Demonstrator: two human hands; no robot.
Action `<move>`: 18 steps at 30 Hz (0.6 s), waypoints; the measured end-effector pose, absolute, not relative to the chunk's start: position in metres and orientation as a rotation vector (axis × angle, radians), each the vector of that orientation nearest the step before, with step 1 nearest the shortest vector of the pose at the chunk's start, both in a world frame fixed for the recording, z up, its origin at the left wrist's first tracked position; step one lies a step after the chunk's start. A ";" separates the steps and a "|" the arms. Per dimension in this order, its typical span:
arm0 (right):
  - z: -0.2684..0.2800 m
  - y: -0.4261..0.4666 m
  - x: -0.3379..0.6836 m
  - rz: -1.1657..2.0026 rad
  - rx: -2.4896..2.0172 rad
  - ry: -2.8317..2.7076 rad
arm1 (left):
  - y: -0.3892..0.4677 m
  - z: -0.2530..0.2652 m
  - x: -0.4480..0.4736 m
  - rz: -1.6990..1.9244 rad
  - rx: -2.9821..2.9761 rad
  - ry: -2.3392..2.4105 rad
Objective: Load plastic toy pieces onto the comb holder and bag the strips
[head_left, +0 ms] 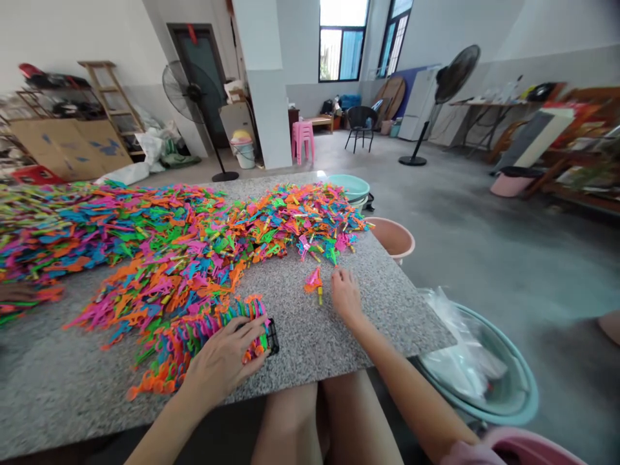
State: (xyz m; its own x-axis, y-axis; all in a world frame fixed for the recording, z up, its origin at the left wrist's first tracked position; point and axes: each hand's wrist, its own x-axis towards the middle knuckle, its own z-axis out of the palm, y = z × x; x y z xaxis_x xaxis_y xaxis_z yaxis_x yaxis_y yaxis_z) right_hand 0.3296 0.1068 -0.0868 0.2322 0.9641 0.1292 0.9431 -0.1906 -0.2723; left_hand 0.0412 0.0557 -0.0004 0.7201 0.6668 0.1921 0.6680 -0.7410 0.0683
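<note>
My left hand (225,355) lies over a tight row of small colourful plastic toy pieces (194,332), thumb on the near side and fingers across the top, holding the row's right end. Beneath that end shows a black plastic rack (273,337). To the right, my right hand (346,294) rests low over the tabletop with its fingers curled together; what is between the fingertips is hidden. Just left of it lie a loose pink-and-orange piece (313,279) and a small yellow piece (320,296). Behind both hands spreads a big heap of similar pieces (194,252).
The speckled stone table (300,342) ends close to my legs. Another person's hand (17,292) is at the far left. Beyond the right edge stand a pink basin (409,248), a turquoise basin (351,187) and a large tub (526,387) with clear plastic bags (460,368).
</note>
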 end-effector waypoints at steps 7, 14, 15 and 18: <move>-0.077 0.128 0.306 0.616 -2.299 -1.677 | 0.053 0.004 0.042 -0.276 -2.940 -1.172; -0.079 0.082 0.294 0.851 -1.920 -1.721 | 0.052 0.002 0.044 -0.239 -2.926 -1.221; -0.080 0.074 0.286 0.928 -1.822 -1.685 | 0.053 0.001 0.044 -0.239 -2.927 -1.221; -0.086 0.056 0.265 1.169 -1.615 -1.597 | 0.053 0.001 0.043 -0.227 -2.933 -1.215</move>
